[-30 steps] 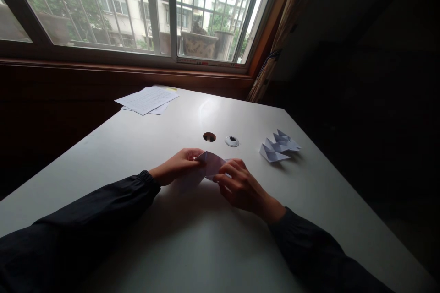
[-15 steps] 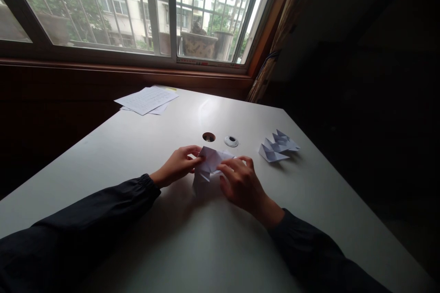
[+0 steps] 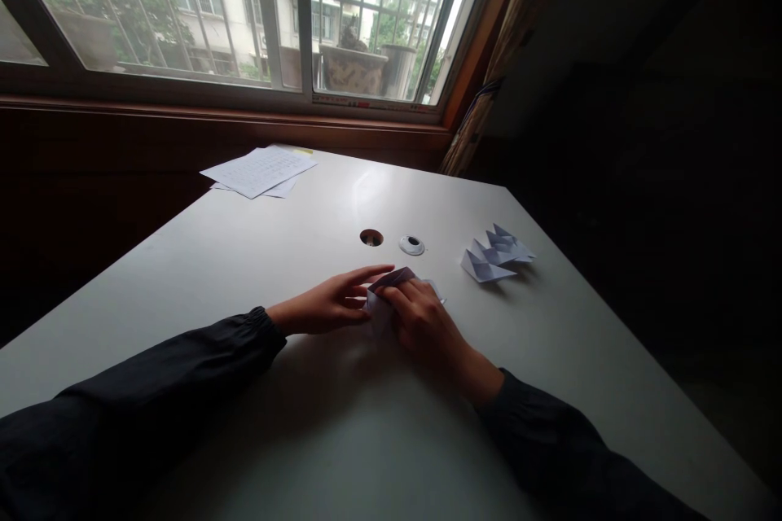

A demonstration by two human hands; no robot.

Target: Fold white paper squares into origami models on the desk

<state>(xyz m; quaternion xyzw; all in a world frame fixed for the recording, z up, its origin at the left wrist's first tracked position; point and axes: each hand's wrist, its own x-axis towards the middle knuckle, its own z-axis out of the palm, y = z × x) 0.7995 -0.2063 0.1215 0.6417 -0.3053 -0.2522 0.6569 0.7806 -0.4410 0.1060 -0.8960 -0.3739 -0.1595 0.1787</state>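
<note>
A folded piece of white paper (image 3: 380,311) is held just above the table, creased into several pointed flaps. My right hand (image 3: 424,321) grips it from the right, with its fingers bent over the top edge and part of the paper hidden beneath them. On the left side, my left hand (image 3: 327,299) has its fingers stretched out and apart; the fingertips and thumb reach the paper's left edge, and whether they touch it is hard to make out. Folded paper shapes (image 3: 489,260) with pointed tips lie together to the right.
The white table (image 3: 293,431) has a round cable hole (image 3: 371,238), with a white ring-shaped cover (image 3: 411,245) lying beside it. Sheets of paper with writing (image 3: 260,172) lie at the far left corner. Behind the table are a barred window and a curtain (image 3: 473,130).
The paper has turned and shifted slightly right. My left hand has loosened from its pinch and its fingers have straightened, while my right hand has closed over the paper's top.
</note>
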